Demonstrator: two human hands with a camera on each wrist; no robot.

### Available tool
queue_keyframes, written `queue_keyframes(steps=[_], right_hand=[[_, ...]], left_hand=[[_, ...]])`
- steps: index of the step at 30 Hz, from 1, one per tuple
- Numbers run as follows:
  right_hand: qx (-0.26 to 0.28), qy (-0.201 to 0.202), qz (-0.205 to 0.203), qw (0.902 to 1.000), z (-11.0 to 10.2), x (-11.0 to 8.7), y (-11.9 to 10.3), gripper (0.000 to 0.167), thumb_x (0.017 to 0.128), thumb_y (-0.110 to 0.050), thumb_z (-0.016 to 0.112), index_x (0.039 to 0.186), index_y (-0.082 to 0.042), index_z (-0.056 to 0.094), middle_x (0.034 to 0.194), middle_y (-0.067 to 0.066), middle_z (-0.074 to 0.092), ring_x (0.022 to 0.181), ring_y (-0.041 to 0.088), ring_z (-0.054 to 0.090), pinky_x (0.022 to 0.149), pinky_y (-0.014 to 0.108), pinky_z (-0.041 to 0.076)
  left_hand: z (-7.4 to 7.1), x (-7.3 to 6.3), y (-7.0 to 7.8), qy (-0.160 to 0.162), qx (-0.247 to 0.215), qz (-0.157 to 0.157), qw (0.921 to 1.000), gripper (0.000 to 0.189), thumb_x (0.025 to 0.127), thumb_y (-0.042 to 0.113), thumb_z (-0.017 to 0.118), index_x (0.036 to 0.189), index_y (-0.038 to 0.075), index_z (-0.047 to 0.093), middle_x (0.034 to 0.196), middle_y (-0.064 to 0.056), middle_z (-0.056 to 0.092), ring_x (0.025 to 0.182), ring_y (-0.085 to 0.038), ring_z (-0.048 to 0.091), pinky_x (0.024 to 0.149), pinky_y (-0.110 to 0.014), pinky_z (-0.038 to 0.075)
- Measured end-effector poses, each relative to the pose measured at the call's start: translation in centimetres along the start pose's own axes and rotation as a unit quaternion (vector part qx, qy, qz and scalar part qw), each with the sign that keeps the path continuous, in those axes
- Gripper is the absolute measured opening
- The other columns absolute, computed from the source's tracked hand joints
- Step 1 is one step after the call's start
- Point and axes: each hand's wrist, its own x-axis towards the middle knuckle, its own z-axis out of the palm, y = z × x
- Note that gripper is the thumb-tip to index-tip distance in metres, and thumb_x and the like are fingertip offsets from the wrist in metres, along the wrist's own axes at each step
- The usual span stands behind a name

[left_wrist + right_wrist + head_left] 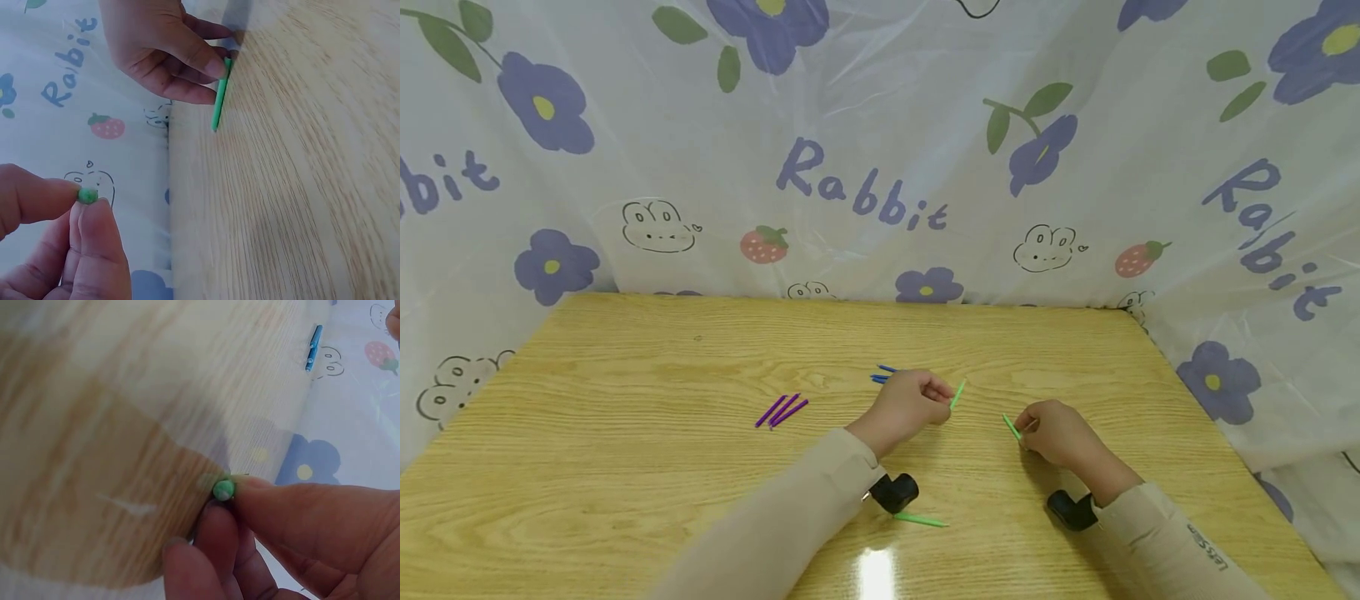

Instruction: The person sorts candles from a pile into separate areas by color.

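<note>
My left hand (908,407) is over the middle of the table, pinching a slim green crayon (957,394) between thumb and fingers. That crayon points up and away in the head view; the left wrist view shows its round end (88,195). To the right, my right hand (1060,433) pinches a second green crayon (1011,427) near the tabletop, its free end slanting up to the left. Another green crayon (922,520) lies on the table below my left wrist, partly behind the wrist camera. Blue crayons (880,379) lie behind my left hand, which partly hides them.
Several purple crayons (782,411) lie side by side on the wooden table (625,467), left of my left hand. A white curtain (865,108) printed with flowers and rabbits hangs behind the table and along its sides.
</note>
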Motion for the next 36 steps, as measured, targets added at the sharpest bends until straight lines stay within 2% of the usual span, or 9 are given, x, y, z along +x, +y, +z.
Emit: queue_keyframes(steps=[5, 14, 29, 36], right_hand=[[-0.004, 0.0, -0.001, 1.0, 0.0, 0.0, 0.0, 0.015, 0.088, 0.0, 0.062, 0.101, 0.004, 0.067, 0.092, 0.012, 0.066, 0.078, 0.022, 0.063, 0.065, 0.036, 0.051], [-0.007, 0.0, -0.005, 1.0, 0.0, 0.0, 0.0, 0.014, 0.087, 0.0, 0.063, 0.1, 0.003, 0.067, 0.091, 0.012, 0.067, 0.079, 0.023, 0.063, 0.066, 0.037, 0.051], [-0.003, -0.004, -0.001, 1.0, -0.1, 0.1, 0.0, 0.014, 0.087, -0.002, 0.064, 0.1, 0.003, 0.067, 0.09, 0.011, 0.067, 0.078, 0.021, 0.062, 0.065, 0.035, 0.051], [-0.006, -0.004, -0.003, 1.0, -0.2, 0.1, 0.0, 0.014, 0.087, -0.001, 0.063, 0.099, 0.003, 0.067, 0.09, 0.011, 0.067, 0.078, 0.021, 0.062, 0.065, 0.035, 0.051]], left_hand=[[0.8, 0.6, 0.2, 0.012, -0.041, -0.011, 0.999, 0.019, 0.081, -0.004, 0.064, 0.099, 0.001, 0.066, 0.089, -0.006, 0.062, 0.077, -0.016, 0.057, 0.078, -0.039, 0.054], [2.1, 1.5, 0.2, 0.027, -0.086, -0.023, 0.9957, 0.02, 0.081, -0.009, 0.063, 0.1, -0.004, 0.066, 0.086, -0.009, 0.063, 0.073, -0.015, 0.06, 0.079, -0.037, 0.055], [4.2, 2.3, -0.3, 0.059, -0.125, -0.036, 0.9897, 0.018, 0.081, -0.013, 0.063, 0.097, -0.007, 0.065, 0.085, -0.012, 0.062, 0.07, -0.014, 0.057, 0.071, -0.03, 0.056], [4.8, 2.4, -0.2, 0.057, -0.121, -0.044, 0.9901, 0.017, 0.083, -0.012, 0.063, 0.099, -0.007, 0.065, 0.087, -0.014, 0.062, 0.073, -0.017, 0.061, 0.071, -0.03, 0.056]])
